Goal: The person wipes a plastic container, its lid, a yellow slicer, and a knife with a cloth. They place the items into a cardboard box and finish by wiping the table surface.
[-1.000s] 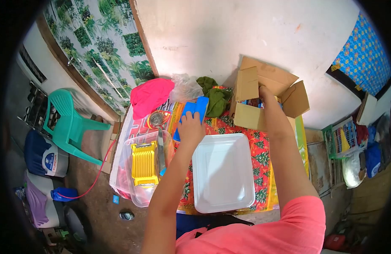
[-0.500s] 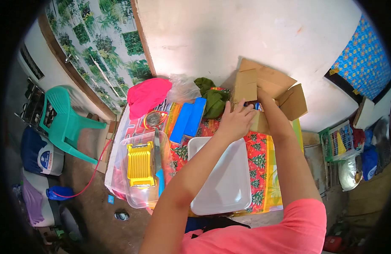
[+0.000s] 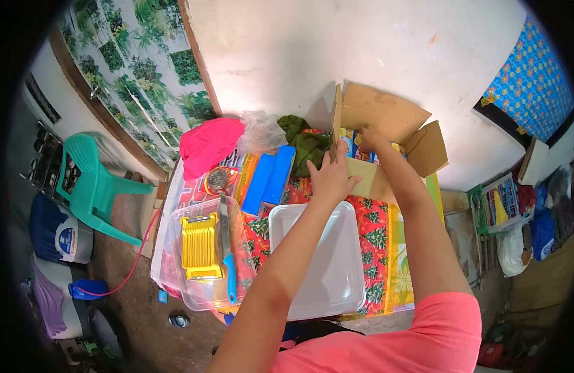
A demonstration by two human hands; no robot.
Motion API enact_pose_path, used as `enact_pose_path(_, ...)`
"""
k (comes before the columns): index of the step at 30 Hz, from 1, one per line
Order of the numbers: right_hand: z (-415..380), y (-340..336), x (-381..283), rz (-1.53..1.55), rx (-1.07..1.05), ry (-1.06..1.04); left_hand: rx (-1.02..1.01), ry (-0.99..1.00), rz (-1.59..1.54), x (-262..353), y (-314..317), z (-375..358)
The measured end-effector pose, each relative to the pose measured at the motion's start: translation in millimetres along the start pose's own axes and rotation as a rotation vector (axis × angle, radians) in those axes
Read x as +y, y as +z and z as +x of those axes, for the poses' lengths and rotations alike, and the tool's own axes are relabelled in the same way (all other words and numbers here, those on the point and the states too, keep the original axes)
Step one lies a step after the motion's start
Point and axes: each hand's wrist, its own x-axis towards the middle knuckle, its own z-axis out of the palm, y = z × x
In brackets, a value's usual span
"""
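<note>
An open cardboard box (image 3: 373, 180) stands at the back right of the table, with blue and white packets (image 3: 347, 138) inside. My left hand (image 3: 330, 177) lies against the box's left side and flap, fingers spread. My right hand (image 3: 373, 140) reaches into the box with its fingers bent at the packets; what they hold, if anything, is too small to make out. Nearest below my left hand is a white tray (image 3: 318, 267). To its left a clear plastic container (image 3: 206, 292) bears a yellow slicer (image 3: 200, 247) and a blue-handled knife (image 3: 230, 267).
A blue box (image 3: 268, 180), green cloth (image 3: 310, 155), clear plastic bag (image 3: 261, 133), pink cloth (image 3: 209, 146) and metal strainer (image 3: 218, 179) lie along the table's back left. A green chair (image 3: 94, 180) stands left of the table. The wall rises behind.
The box's left flap has swung upright, showing the packets. My left hand has shifted left and down with fingers wider apart. My right hand has risen a little inside the box.
</note>
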Motion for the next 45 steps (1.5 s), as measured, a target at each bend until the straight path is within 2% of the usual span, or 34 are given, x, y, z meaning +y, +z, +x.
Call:
enact_pose_path(3,-8,2,8,0.078,0.067,-0.079,-0.004,-0.015,0.023,2,-1,-2)
enact_pose_path(6,1,-9,6,0.016,-0.035,-0.065,-0.007,-0.018,0.025,3,-2,0)
enact_pose_path(9,6,-4,8,0.081,-0.039,-0.053,0.010,-0.024,0.028,1,0,-1)
enact_pose_path(18,4,-2,6,-0.011,0.013,-0.083,0.090,-0.007,0.071,4,8,0)
enact_pose_path(21,4,1,7,0.164,0.015,0.002,0.076,-0.009,0.077,3,8,-1)
enact_pose_path(27,0,-3,2,-0.095,0.047,-0.009,0.091,-0.016,0.087,4,7,-6)
enact_pose_path(33,-2,-10,9,0.034,-0.019,-0.063,0.076,-0.025,0.082,5,8,-5)
enact_pose_path(39,2,-4,18,0.173,0.013,-0.074,0.089,-0.023,0.052,5,8,-5)
enact_pose_path(45,3,-1,13,0.127,0.027,-0.084,0.097,-0.041,0.044,7,7,-4)
